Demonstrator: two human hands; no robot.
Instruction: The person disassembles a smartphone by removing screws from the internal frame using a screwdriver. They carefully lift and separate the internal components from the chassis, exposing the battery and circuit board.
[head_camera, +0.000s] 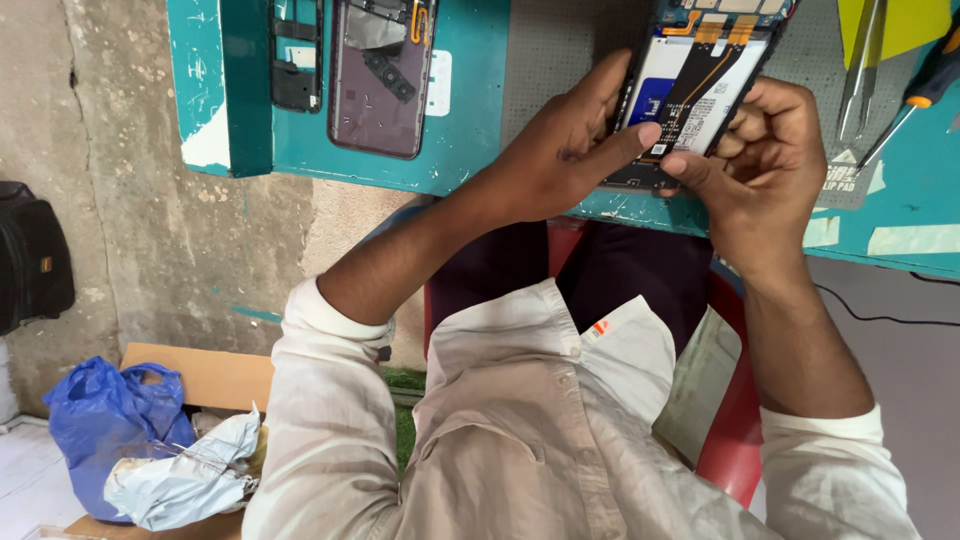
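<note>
An opened smartphone (690, 80) with its back off shows a white battery, a black and orange flex cable and a blue circuit board at the top. My left hand (560, 150) grips its left edge, with the index finger laid across the lower battery. My right hand (760, 165) holds the right edge, and its thumb presses near the bottom of the phone, touching the left index fingertip. The phone hovers over the front edge of a teal workbench (460, 130).
A detached phone back cover (378, 85) and a black frame piece (296, 60) lie on the bench at left. Tweezers (862, 70) and an orange-handled screwdriver (925, 85) lie at right. A red chair (735, 440), a blue plastic bag (105, 415) and a cardboard box (210, 375) sit below.
</note>
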